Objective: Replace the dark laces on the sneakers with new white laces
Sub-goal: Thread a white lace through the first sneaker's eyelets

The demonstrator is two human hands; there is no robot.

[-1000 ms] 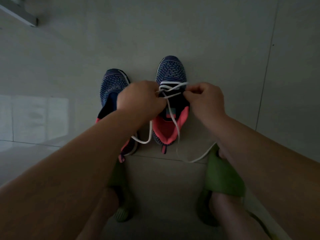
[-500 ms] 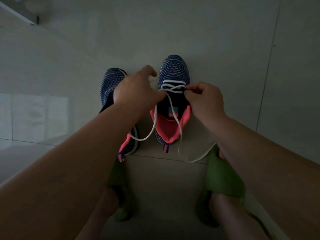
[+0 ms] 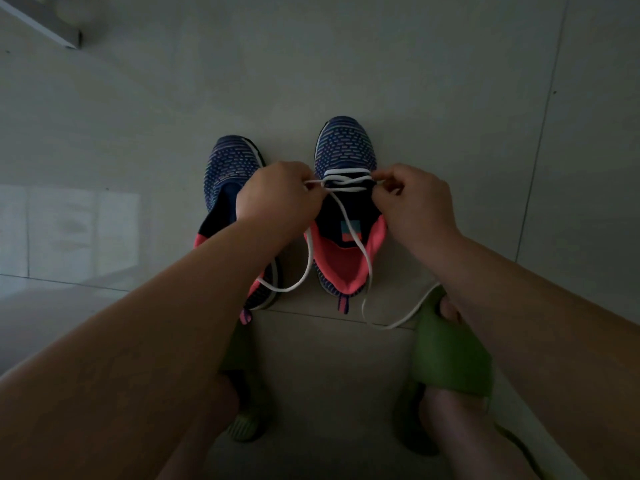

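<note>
A person's left hand and right hand, each grip pinching the white lace, thread the right sneaker on the tiled floor; even tension and matched loose ends would keep the crossings flat.

Grey tiled floor, two sneakers side by side, green slippers

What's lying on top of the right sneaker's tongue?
The white lace runs down across the right sneaker, over its dark tongue and label. The side eyelets are covered by the left hand and right hand.
</note>
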